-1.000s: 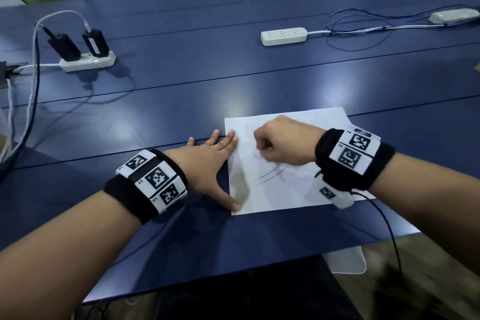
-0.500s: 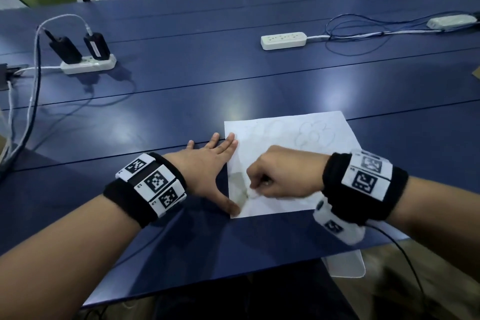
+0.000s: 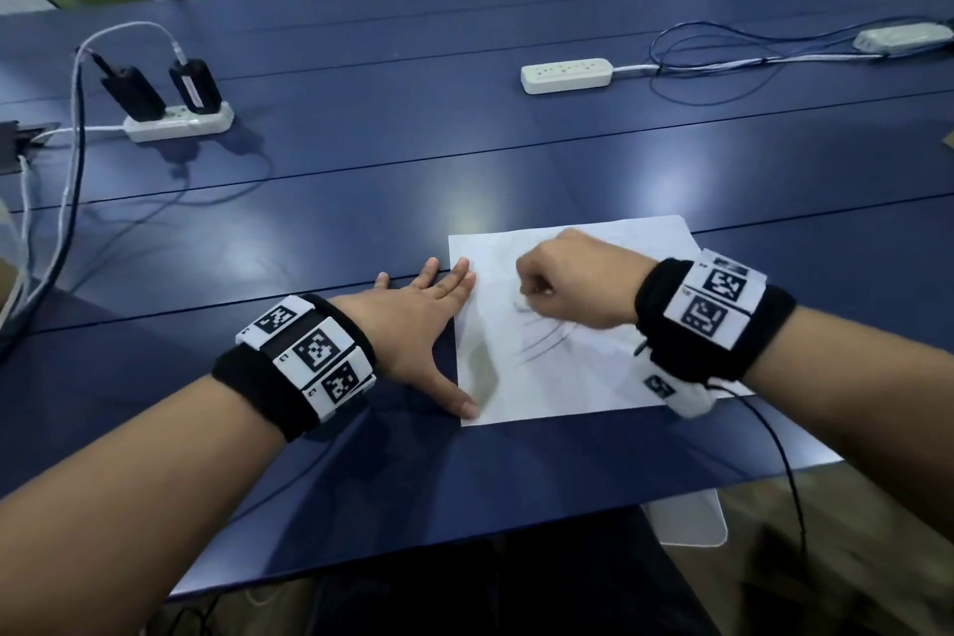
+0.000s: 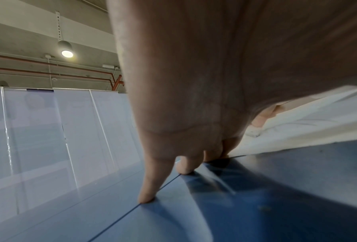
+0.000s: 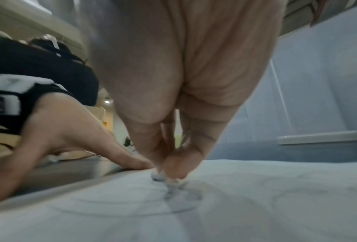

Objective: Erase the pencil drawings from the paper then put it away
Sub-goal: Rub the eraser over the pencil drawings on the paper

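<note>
Head view: the right hand (image 3: 578, 282) had swung back from the near left corner of the paper (image 3: 583, 377), where it was half a second before, up toward the sheet's middle, about where it was a second ago. That read as one rubbing stroke among several, so erasing was under way and not finished: curved pencil lines (image 3: 542, 346) still showed just near of the fist, and faint marks lay at the far edge. The left hand (image 3: 413, 325) had not shifted. It lay flat and spread on the table (image 3: 361, 201), with fingertips and thumb tip on the sheet's left edge, pinning it.

Left wrist view: the fingers (image 4: 150, 188) were straight and pressed down on the blue top. The paper (image 4: 297, 131) ran off to the right, touching the innermost fingers.

Right wrist view: thumb and fingers (image 5: 173, 165) were pinched tight on a small white eraser (image 5: 158, 176). Its tip touched the paper (image 5: 256, 204) directly under the grip, on a grey smudged ring. The picture was blurred. The left hand (image 5: 69, 147) showed at the sheet's left edge. Putting the sheet away looked some way off.
</note>
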Tool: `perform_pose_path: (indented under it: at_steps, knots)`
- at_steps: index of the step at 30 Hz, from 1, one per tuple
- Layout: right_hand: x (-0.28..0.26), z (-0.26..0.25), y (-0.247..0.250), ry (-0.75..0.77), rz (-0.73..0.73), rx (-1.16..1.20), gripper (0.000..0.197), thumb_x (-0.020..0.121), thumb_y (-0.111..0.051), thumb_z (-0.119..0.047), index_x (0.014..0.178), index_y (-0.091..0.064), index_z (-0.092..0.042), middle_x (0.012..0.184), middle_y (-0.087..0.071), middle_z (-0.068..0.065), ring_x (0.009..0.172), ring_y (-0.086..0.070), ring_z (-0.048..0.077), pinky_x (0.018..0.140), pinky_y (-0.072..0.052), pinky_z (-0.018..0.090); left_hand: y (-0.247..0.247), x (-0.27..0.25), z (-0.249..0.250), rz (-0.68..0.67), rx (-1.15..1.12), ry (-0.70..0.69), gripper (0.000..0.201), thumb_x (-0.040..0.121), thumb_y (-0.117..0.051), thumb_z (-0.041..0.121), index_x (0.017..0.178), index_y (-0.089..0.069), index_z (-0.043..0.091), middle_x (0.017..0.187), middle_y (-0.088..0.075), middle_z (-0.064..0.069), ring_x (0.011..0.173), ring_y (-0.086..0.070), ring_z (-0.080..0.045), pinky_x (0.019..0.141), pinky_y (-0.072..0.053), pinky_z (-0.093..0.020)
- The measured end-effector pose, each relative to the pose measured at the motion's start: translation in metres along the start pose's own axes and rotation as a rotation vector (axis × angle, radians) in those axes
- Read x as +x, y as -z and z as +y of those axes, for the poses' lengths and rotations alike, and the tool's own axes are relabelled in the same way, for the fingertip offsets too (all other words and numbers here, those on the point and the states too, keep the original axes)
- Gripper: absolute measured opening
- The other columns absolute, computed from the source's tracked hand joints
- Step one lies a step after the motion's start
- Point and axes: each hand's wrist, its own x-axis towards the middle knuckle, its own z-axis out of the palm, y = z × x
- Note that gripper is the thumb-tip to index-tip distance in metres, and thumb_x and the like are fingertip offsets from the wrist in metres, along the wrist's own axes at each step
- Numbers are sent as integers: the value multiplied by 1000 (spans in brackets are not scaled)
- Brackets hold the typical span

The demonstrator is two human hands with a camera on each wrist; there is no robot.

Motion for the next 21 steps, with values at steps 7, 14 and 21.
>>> perform_pose_path:
  at_steps: [7,14,21]
  knots:
    - [-29,-28,-10,208,-267,133,7,82,-59,-19,76,-63,-22,71,-68,-6,65,-59,9,62,-45,19,0,-1,1,11,1,4,148,51,-61,90,152,24,23,157,29,14,146,24,-14,117,-4,-63]
    - [-4,4,1,-19,25,2,15,83,-53,-14,71,-52,-23,69,-54,-10,80,-55,19,65,-37,25,1,-1,1,3,-5,2,147,52,-63,89,151,24,23,157,29,14,146,24,-14,117,-5,-63]
    - [-18,-18,-7,138,-154,77,13,85,-58,-18,75,-58,-26,74,-64,-10,69,-51,9,64,-38,20,-1,0,0,5,-9,0,149,49,-61,91,151,25,24,156,31,14,145,26,-14,117,-3,-62]
